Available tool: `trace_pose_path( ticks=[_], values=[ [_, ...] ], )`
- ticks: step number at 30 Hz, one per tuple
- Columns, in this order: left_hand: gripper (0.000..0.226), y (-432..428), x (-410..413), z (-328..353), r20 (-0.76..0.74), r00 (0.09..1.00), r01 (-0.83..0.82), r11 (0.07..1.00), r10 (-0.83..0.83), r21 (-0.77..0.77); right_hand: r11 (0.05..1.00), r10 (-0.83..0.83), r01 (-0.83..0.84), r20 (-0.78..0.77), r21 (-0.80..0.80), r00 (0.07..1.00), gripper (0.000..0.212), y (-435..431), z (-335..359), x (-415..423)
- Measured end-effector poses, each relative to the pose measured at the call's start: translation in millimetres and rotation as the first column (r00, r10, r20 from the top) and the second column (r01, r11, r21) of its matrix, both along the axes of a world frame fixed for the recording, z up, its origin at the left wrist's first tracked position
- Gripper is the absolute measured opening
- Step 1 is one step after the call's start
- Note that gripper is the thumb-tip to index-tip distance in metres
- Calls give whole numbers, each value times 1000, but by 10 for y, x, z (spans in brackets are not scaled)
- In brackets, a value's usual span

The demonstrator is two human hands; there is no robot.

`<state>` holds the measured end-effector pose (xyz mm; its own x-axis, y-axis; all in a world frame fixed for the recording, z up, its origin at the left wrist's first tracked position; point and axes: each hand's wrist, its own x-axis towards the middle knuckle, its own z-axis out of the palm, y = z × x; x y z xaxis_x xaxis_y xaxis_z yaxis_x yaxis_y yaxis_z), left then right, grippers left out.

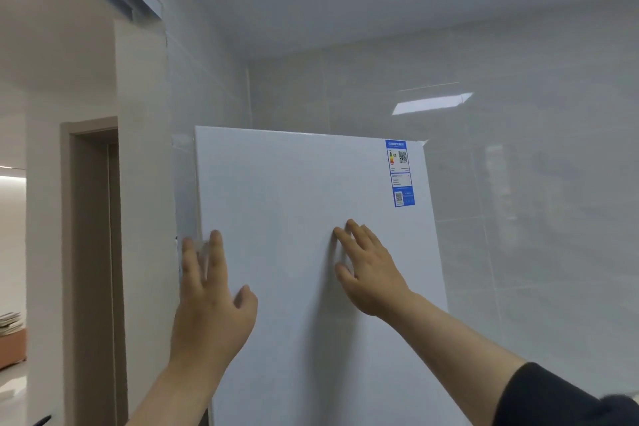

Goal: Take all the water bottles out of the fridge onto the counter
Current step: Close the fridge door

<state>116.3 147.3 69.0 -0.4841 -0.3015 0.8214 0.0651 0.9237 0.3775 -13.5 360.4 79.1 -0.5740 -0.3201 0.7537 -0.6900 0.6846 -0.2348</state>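
Two hands are raised in front of one white fridge [294, 204], and both are empty with the fingers spread. The left hand [211, 308] is at the left edge of the fridge door, its fingers reaching over that edge; because of blur I cannot tell if they touch it. The right hand [370, 273] is well apart from the left one, with the fingertips [340, 235] against the flat front of the door near its middle. One dark sleeve [553, 398] covers the right forearm. The door is closed, so no water bottle can be seen or counted. One blue label [400, 173] with two square codes sits in the upper right corner of the door. Grey wall tiles [518, 183] stand behind the fridge, and one doorway [93, 252] is at the left
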Motion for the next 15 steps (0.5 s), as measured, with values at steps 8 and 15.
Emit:
trace_pose_path(
  ticks=[8, 15],
  values=[
    [75, -304, -741, -12, 24, 957, -256, 881, 289, -399, 988, -99, 113, -128, 106, 987, 66, -23, -54, -688],
    [79, -687, -1268, 27, 129, 950, -214, 894, 284, -393, 950, -175, 214, -179, 226, 968, 72, -114, -34, -1007]
  ],
)
